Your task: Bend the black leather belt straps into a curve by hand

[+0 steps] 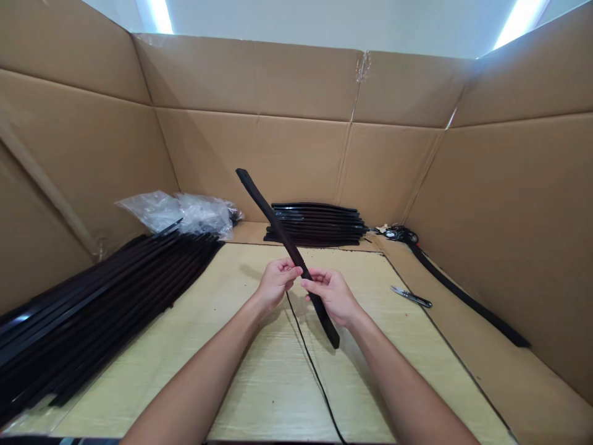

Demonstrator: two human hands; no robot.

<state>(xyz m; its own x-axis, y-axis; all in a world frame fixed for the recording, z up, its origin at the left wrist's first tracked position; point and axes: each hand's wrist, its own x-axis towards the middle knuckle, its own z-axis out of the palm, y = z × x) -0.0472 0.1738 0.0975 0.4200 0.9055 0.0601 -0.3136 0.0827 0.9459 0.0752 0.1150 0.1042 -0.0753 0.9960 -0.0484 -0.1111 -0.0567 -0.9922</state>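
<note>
A long, slightly curved black strip (287, 244) is held aslant above the pale board, its upper end pointing to the back left and its lower end toward the front right. My left hand (278, 281) pinches it near the middle from the left side. Close beside it, my right hand (330, 292) grips the same strip from the right, thumb on top. A thin black cord (308, 355) runs from near my left hand down to the front edge of the board; whether it joins the strip is hidden.
Many long black strips (115, 296) lie at the left by clear plastic bags (185, 213). A stack of black strips (317, 224) sits at the back. Small snips (411, 296) and a single black strip (467, 296) lie right. Cardboard walls (296, 148) surround the pale board (185, 346).
</note>
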